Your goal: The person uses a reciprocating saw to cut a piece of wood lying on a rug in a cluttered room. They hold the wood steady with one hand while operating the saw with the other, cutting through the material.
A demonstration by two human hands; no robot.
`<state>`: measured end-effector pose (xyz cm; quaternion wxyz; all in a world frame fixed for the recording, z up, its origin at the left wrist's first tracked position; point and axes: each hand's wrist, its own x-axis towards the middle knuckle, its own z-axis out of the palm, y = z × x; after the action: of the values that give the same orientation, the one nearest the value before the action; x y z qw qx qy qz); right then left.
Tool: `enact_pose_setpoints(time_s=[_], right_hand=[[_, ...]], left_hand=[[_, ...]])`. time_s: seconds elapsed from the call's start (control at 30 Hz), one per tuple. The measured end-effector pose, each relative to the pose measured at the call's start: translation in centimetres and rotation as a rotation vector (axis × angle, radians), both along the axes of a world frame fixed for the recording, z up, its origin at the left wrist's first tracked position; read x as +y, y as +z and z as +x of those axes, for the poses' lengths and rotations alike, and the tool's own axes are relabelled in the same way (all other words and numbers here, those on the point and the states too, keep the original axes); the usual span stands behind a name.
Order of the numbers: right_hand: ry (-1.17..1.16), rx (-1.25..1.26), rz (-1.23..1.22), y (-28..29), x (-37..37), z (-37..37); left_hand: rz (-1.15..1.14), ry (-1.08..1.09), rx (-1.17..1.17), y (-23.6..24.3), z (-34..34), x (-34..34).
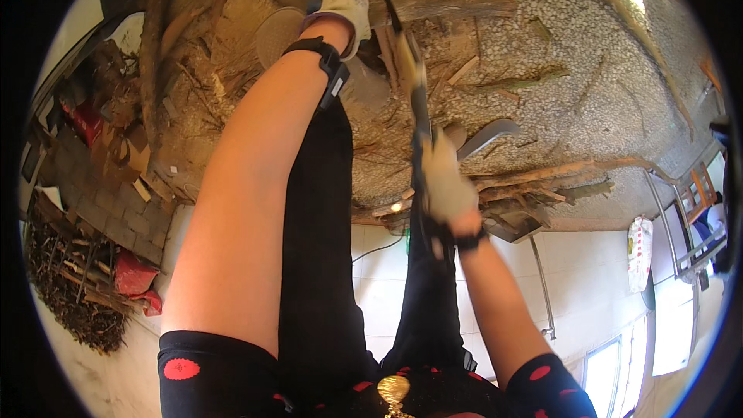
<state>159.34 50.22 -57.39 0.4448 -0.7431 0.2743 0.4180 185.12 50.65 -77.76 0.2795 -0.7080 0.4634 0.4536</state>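
Note:
My left hand (pixel 340 19), in a pale work glove, rests at the left end of a rough log (pixel 453 4); its fingers are bent, and what they grip is hidden. My right hand (pixel 445 182), gloved and slightly blurred, is closed on a long tool (pixel 414 77) with a narrow dark upper end, held upright across the log's near side from this view. Beside that hand lies a curved metal blade (pixel 487 131). Split sticks and bark (pixel 464 70) are scattered on the speckled floor (pixel 588 108) around both hands.
Branches (pixel 557 170) lie along the floor's edge by my legs. At left are a wood pile (pixel 85 279), red bags (pixel 135 275) and debris. At right stand a metal frame (pixel 658 209), a wooden chair (pixel 700 190) and a white sack (pixel 639 251). A long branch (pixel 155 39) lies left.

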Motion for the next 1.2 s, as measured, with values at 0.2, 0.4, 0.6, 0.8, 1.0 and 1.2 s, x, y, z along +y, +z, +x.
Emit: enact_pose_setpoints(time_s=[0.2,0.4,0.6,0.8,1.0,1.2], right_hand=[[-0.505,0.110,0.089,1.5,2.6,-4.1],[-0.535,0.202,-0.026,6.8,2.4,-6.0],[-0.685,0.059,-0.048,-2.3,1.3,1.2],[-0.849,0.472,0.233,9.4,3.7,-7.8],[-0.628,0.384,0.288,-0.1,-2.2,2.3],[-0.804,0.172,0.008,7.7,3.6,-6.7]], left_hand=[[-0.032,-0.154,-0.093,-0.2,-0.4,-0.2],[0.013,-0.099,-0.014,2.1,-0.1,-1.3],[-0.207,-0.094,-0.111,2.8,-0.3,-1.1],[0.008,-0.126,-0.033,1.6,-0.3,-1.1],[0.174,-0.182,-0.004,1.2,-0.1,-1.3],[0.207,-0.095,-0.010,1.6,0.0,-2.4]])
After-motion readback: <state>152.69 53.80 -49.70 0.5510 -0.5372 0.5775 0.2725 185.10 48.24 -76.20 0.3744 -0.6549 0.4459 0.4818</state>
